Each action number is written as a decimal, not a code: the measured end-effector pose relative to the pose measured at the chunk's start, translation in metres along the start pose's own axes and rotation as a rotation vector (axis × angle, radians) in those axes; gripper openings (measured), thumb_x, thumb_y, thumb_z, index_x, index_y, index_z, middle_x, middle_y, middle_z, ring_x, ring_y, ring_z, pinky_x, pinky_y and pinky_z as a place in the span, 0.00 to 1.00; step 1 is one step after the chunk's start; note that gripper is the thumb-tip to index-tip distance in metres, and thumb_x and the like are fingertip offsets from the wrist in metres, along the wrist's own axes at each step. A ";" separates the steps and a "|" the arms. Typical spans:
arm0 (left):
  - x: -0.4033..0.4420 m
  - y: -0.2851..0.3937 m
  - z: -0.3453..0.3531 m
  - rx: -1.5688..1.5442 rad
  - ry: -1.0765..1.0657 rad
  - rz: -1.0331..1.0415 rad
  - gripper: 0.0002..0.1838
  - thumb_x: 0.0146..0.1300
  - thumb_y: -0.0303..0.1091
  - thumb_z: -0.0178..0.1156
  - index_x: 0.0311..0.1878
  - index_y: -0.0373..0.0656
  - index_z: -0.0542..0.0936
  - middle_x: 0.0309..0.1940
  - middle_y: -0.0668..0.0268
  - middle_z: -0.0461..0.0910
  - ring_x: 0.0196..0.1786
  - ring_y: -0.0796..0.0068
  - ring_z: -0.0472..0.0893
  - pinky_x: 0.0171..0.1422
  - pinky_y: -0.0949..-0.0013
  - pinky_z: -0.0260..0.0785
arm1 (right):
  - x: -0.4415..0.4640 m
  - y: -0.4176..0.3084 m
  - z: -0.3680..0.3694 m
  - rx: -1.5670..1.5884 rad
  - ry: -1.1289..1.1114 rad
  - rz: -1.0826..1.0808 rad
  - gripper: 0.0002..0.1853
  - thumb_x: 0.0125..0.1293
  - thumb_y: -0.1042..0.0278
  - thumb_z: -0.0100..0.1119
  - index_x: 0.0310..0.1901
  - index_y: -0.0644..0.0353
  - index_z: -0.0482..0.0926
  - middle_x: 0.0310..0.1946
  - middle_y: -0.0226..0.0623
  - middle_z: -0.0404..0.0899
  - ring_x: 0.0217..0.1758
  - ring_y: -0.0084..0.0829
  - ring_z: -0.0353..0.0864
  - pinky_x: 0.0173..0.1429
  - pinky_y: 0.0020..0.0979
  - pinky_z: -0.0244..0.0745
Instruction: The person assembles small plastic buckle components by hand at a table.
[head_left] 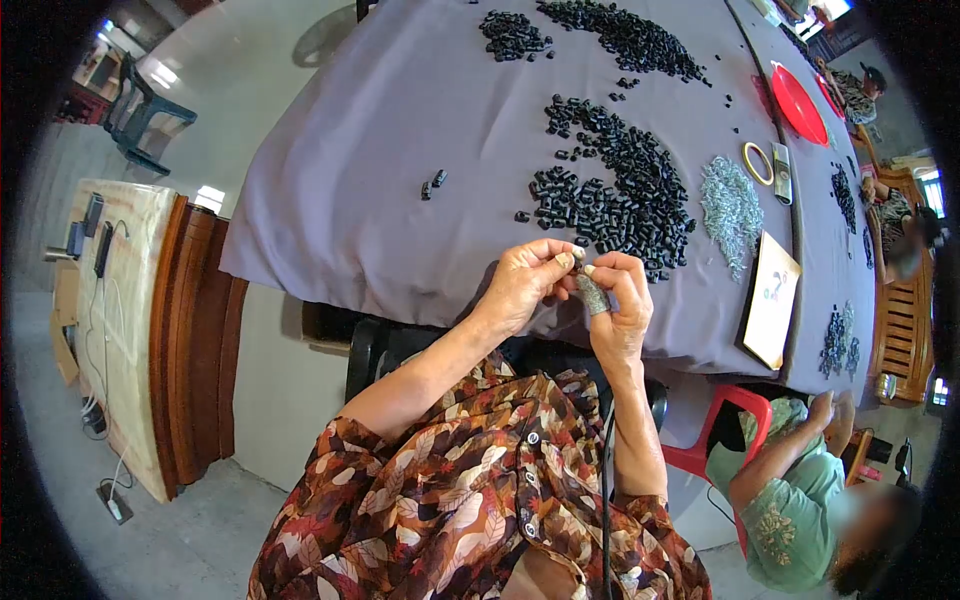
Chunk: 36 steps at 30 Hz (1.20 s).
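At the near edge of the cloth, my left hand and my right hand come together, both closed in a pinch. A small dark piece shows between the fingertips, mostly covered by my left thumb and forefinger. What my right fingers grip is too small and hidden to make out. A grey speckled sleeve is around one finger of my right hand. Just beyond my hands lies a large pile of small black cylindrical pieces. To its right is a heap of small shiny silvery parts.
More black pieces lie farther back on the grey cloth. At right are a tape-like ring, a flat board and a red basin. A person in green sits beside me; a marble-topped cabinet stands left.
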<state>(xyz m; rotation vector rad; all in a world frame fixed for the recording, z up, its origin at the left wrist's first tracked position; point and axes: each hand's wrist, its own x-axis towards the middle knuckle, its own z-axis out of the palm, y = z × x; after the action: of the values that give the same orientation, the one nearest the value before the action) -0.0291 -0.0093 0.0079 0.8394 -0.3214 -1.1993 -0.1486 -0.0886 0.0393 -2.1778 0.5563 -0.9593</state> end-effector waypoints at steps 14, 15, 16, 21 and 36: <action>0.000 0.003 -0.008 -0.033 -0.085 -0.063 0.07 0.64 0.29 0.55 0.43 0.39 0.78 0.31 0.68 0.79 0.25 0.84 0.75 0.30 0.81 0.69 | 0.014 0.010 -0.004 0.373 -0.227 0.589 0.07 0.54 0.79 0.63 0.30 0.61 0.73 0.26 0.23 0.73 0.28 0.13 0.70 0.34 0.18 0.67; -0.001 0.004 -0.006 -0.073 -0.074 -0.071 0.06 0.64 0.29 0.54 0.43 0.41 0.77 0.30 0.69 0.78 0.26 0.83 0.75 0.32 0.81 0.69 | 0.019 0.011 -0.004 0.408 -0.272 0.532 0.06 0.55 0.79 0.63 0.30 0.61 0.74 0.25 0.22 0.74 0.28 0.13 0.69 0.34 0.18 0.67; -0.002 0.002 -0.006 -0.143 -0.074 -0.069 0.06 0.65 0.30 0.54 0.43 0.42 0.77 0.30 0.70 0.78 0.27 0.83 0.75 0.32 0.80 0.69 | 0.027 0.010 -0.007 0.438 -0.327 0.520 0.06 0.55 0.78 0.63 0.31 0.61 0.74 0.25 0.23 0.74 0.28 0.13 0.69 0.34 0.18 0.67; -0.003 0.004 -0.004 -0.237 -0.075 -0.066 0.05 0.65 0.32 0.54 0.41 0.44 0.76 0.29 0.73 0.76 0.29 0.84 0.74 0.35 0.79 0.69 | 0.086 0.012 -0.008 0.059 -0.304 0.354 0.05 0.57 0.73 0.61 0.33 0.65 0.77 0.25 0.33 0.78 0.28 0.22 0.75 0.35 0.25 0.70; -0.002 0.001 -0.004 -0.244 -0.069 -0.092 0.05 0.66 0.30 0.53 0.41 0.41 0.76 0.30 0.69 0.76 0.28 0.83 0.73 0.35 0.77 0.69 | 0.133 0.061 0.042 -0.546 -0.280 -0.072 0.11 0.53 0.77 0.53 0.39 0.57 0.77 0.34 0.42 0.75 0.37 0.46 0.78 0.41 0.42 0.72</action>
<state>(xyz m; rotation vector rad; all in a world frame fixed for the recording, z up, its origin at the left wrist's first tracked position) -0.0266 -0.0056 0.0058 0.6071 -0.1885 -1.3257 -0.0384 -0.1936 0.0366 -2.7745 0.6623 -0.5583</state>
